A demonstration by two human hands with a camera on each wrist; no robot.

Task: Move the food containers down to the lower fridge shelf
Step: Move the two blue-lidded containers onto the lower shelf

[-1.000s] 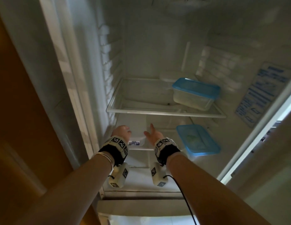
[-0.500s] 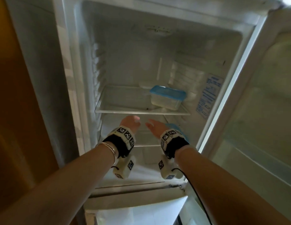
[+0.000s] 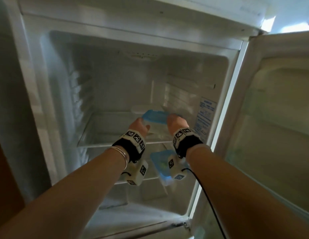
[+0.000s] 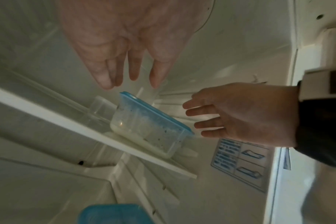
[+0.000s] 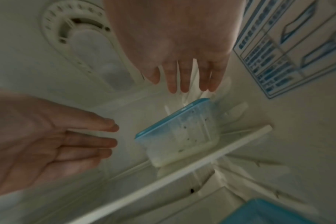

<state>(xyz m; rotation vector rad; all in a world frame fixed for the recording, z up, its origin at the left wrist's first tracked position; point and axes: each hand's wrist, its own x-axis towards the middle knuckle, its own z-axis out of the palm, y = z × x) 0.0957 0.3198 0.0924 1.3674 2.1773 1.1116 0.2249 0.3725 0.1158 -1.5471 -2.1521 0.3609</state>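
One tub (image 3: 165, 165) already on the lower shelf (image 3: 150, 178), beneath the wrists. One more tub (image 4: 148, 124) left on the upper shelf (image 4: 67, 121), between the left hand (image 3: 138, 125) and right hand (image 3: 176, 123); both spread, flanking without touching, nothing held.

Head view: both hands' fingers hidden behind the hands and wrist units. Lower blue-lidded container (image 3: 161, 163) partly covered by the right wrist camera (image 3: 175, 168). Left wrist view: that container (image 4: 113, 214) cut by the bottom edge; left hand (image 4: 123, 37) blurred, cut by the top edge. Right wrist view: right hand (image 5: 175, 37) motion-blurred; instruction sticker (image 5: 290, 50) text unreadable, cut by the right edge.
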